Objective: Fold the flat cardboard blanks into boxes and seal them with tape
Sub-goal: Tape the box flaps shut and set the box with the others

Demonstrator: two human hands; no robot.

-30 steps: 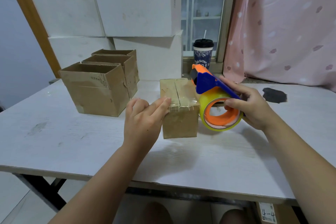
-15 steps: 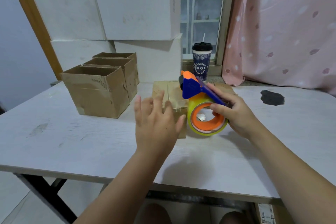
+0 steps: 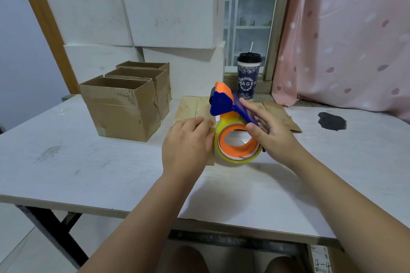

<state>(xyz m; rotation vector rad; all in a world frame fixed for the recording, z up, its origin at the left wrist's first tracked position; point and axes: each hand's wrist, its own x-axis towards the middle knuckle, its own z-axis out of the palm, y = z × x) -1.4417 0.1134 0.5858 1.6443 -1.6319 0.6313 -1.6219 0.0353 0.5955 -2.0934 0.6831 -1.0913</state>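
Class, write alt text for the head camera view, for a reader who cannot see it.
A person's left hand rests on a small brown cardboard box while the right hand grips a blue and orange tape dispenser beside it, at a white table. Three open brown cardboard boxes stand to the left.

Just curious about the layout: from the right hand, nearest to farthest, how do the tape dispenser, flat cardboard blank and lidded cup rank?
1. Tape dispenser: held in the right hand.
2. Flat cardboard blank: lying just behind the hand.
3. Lidded cup: farther back, slightly left.
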